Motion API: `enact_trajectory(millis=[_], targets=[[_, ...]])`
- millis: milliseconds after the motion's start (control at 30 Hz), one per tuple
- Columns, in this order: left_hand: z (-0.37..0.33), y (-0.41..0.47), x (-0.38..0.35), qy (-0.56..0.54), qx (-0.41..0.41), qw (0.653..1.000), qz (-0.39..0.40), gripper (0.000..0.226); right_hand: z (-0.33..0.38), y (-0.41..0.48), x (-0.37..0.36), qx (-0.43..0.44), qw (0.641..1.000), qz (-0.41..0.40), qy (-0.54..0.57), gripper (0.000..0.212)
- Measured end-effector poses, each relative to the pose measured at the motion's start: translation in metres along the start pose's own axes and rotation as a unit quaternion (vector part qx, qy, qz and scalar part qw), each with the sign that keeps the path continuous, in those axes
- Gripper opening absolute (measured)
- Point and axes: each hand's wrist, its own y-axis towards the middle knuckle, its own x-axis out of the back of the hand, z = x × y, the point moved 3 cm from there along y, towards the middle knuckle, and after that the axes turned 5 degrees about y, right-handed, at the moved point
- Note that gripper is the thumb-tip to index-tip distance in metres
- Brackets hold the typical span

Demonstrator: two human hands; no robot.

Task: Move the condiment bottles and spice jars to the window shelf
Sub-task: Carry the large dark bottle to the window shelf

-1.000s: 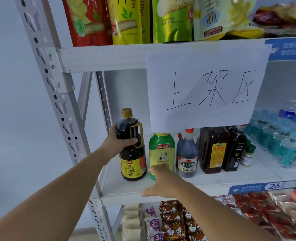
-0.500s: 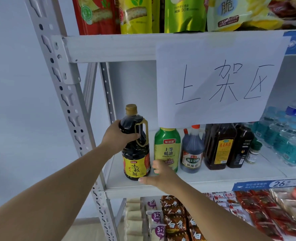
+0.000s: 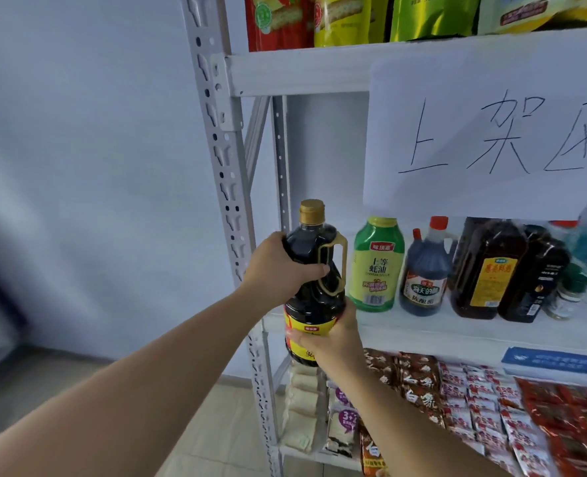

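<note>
A dark soy sauce bottle [image 3: 314, 270] with a gold cap and gold handle hangs in front of the shelf's left end, lifted off the board. My left hand [image 3: 278, 266] grips its shoulder beside the handle. My right hand [image 3: 333, 339] cups its lower body over the yellow label. Still standing on the white shelf [image 3: 457, 335] are a green oyster sauce bottle [image 3: 376, 266], a vinegar bottle with a red cap [image 3: 424, 273], two dark bottles [image 3: 491, 270] and small spice jars [image 3: 571, 294] at the right.
A white paper sign [image 3: 491, 132] with handwritten characters hangs from the shelf above. Snack bags [image 3: 354, 18] fill the top shelf and packets [image 3: 491, 407] the one below. The perforated metal upright [image 3: 223, 166] stands just left of the bottle, with a pale wall beyond.
The soy sauce bottle has come off the shelf board toward me and to the front edge. My right hand has moved from the shelf onto the bottle's lower part. The camera shifted left.
</note>
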Motion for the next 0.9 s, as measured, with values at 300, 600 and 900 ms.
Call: enact_trajectory(millis=[300, 600, 900], targets=[[0.011, -0.082, 0.069, -0.011, -0.002, 0.998, -0.069, 0.054, 0.030, -0.067, -0.042, 0.077, 0.996, 0.039, 0.003, 0.100], [0.075, -0.127, 0.221, 0.011, 0.045, 0.982, -0.183, 0.052, 0.091, -0.106, -0.185, 0.127, 0.982, 0.133, 0.033, 0.092], [0.207, -0.188, 0.402, 0.083, 0.114, 0.951, -0.274, 0.048, 0.129, -0.181, -0.411, 0.110, 0.955, 0.269, 0.059, 0.098]])
